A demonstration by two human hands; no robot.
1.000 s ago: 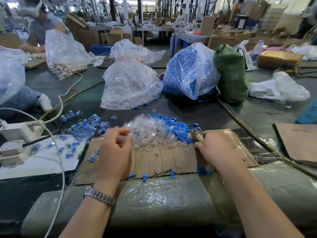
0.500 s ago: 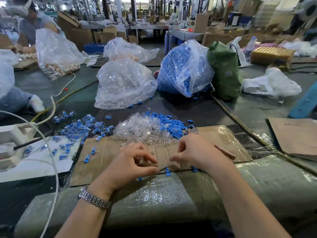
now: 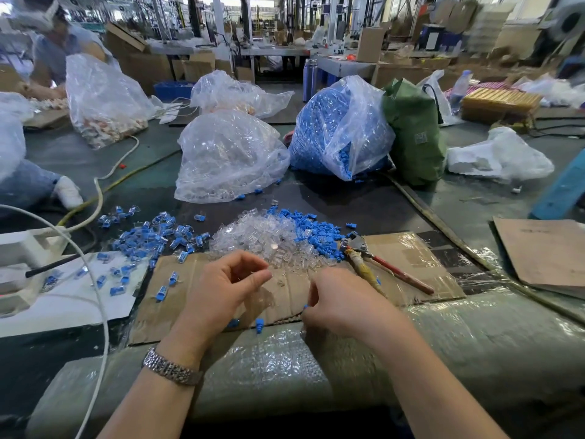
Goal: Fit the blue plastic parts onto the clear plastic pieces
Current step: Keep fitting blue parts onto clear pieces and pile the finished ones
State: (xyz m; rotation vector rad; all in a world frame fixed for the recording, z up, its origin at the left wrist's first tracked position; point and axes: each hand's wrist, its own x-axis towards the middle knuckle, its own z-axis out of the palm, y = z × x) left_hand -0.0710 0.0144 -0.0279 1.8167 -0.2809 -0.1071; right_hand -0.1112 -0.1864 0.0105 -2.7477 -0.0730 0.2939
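Blue plastic part pinched in right hand; left hand pinches clear piece at 10 o'clock. Mating likely next.

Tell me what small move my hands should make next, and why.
Probably bring the right hand, with something blue at its fingertips, up to the left hand, whose pinched fingers seem to hold a clear piece. The hands are apart, so nothing is fitted yet.

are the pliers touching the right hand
Apart. The head view shows the pliers lying on the cardboard, with a bare strip of cardboard between their handles and the right hand.
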